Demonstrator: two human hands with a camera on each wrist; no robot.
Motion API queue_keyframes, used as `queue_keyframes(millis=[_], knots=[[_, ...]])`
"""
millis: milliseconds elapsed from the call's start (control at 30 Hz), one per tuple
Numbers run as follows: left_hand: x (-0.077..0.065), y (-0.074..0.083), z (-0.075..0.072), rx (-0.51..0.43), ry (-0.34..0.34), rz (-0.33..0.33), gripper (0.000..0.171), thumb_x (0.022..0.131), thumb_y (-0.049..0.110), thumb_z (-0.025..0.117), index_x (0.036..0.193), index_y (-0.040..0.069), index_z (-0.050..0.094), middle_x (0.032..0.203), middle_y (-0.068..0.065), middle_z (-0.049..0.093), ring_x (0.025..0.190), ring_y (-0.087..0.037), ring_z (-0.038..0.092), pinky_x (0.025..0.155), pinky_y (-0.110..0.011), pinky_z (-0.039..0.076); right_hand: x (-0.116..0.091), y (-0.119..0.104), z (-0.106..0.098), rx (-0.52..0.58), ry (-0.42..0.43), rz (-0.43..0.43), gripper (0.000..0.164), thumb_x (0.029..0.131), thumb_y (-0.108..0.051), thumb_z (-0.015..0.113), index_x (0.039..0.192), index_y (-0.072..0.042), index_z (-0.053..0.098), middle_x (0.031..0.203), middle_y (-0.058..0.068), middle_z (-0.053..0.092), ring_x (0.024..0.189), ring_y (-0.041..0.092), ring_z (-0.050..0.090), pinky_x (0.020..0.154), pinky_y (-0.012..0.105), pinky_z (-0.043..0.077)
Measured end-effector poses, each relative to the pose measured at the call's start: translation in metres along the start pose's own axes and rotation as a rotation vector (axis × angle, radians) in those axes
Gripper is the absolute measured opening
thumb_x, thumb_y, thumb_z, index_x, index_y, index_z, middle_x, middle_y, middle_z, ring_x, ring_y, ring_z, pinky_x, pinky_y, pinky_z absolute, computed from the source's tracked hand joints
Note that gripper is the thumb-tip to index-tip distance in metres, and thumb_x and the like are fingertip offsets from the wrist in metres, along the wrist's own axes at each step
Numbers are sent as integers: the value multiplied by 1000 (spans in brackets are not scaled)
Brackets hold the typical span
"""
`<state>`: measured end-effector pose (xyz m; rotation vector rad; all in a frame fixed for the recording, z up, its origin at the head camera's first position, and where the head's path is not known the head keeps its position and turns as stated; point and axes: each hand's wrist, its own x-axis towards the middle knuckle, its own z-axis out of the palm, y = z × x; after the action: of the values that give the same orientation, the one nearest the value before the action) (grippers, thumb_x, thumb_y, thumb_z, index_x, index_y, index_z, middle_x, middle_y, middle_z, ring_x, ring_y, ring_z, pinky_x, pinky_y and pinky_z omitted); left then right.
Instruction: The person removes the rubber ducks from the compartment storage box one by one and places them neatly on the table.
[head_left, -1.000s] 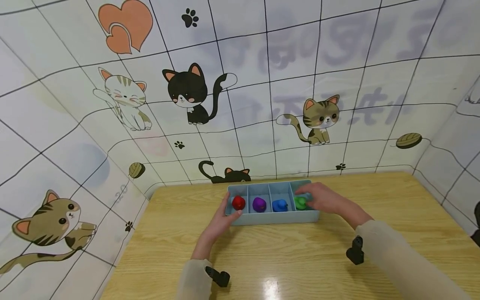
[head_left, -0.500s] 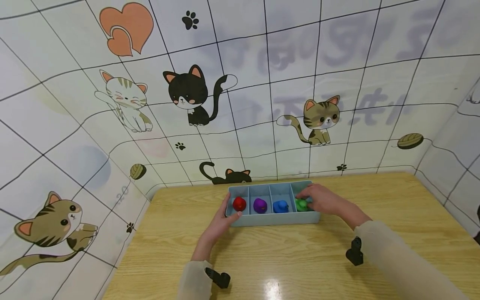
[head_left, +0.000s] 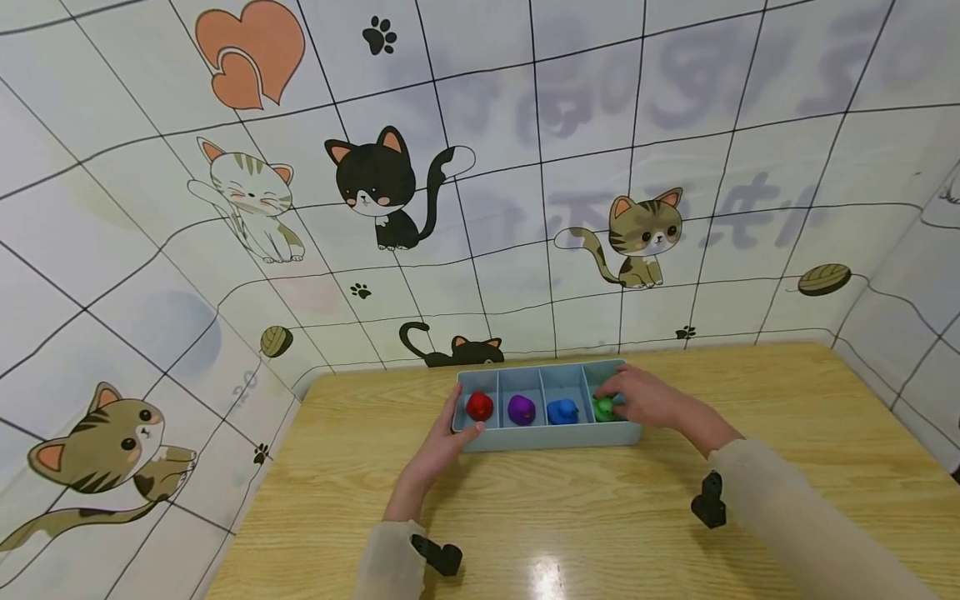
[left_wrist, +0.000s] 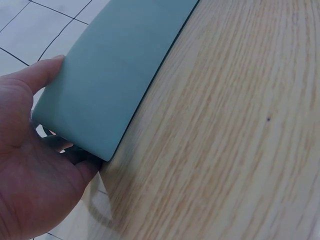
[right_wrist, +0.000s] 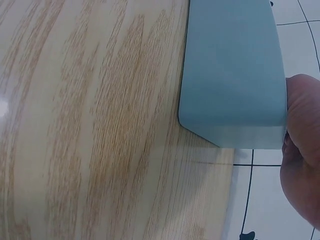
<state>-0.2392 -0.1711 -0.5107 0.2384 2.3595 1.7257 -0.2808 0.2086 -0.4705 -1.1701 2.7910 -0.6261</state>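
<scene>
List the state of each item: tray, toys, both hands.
Tray: open-topped, sitting on the table, one toy in each of four compartments.
Red toy: in the far-left compartment, uncovered.
Purple toy: second from left, uncovered.
Blue toy: third from left, uncovered.
Green toy: far-right compartment, partly hidden by fingers.
Left hand: gripping the tray's left end.
Right hand: fingers at the green toy; grip unclear.

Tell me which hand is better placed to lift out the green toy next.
Probably your right hand: it reaches into the tray at the green toy, while your left hand grips the tray's opposite end, beside the red toy.
</scene>
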Motion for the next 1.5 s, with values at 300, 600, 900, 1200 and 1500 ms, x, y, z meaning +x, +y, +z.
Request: queue_keyframes(millis=[300, 600, 900, 1200, 1500], knots=[[2, 1, 1, -9, 2, 0, 89, 99, 28, 69, 167, 21, 12, 171, -16, 7, 155, -43, 3, 119, -67, 9, -2, 1, -1, 0, 11, -7, 26, 87, 13, 67, 110, 5, 75, 108, 14, 74, 107, 38, 67, 108, 69, 33], [3, 2, 4, -22, 0, -6, 88, 100, 28, 69, 167, 23, 12, 171, -14, 7, 155, -41, 2, 118, -68, 8, -3, -2, -3, -14, 30, -15, 26, 88, 12, 66, 112, 7, 74, 108, 14, 74, 103, 36, 67, 100, 61, 43], [2, 2, 4, -37, 5, -4, 88, 99, 28, 69, 167, 25, 13, 171, -13, 7, 155, -40, 2, 119, -66, 8, -9, -14, -17, 26, 73, -2, 30, 89, 15, 65, 117, 9, 70, 114, 20, 71, 106, 40, 66, 88, 54, 55], [-2, 3, 3, -26, -1, -19, 87, 100, 28, 69, 167, 26, 13, 171, -13, 6, 155, -41, 1, 118, -69, 9, -22, -23, -35, 57, 174, 68, 32, 91, 13, 65, 123, 10, 67, 122, 26, 67, 113, 46, 61, 91, 57, 52], [-2, 2, 3, -30, -1, -26, 87, 100, 28, 68, 167, 27, 12, 171, -14, 6, 154, -43, 1, 117, -70, 8, -44, -16, -49, 22, 312, 119, 36, 88, 15, 69, 123, 12, 65, 122, 31, 65, 110, 50, 61, 88, 61, 52]])
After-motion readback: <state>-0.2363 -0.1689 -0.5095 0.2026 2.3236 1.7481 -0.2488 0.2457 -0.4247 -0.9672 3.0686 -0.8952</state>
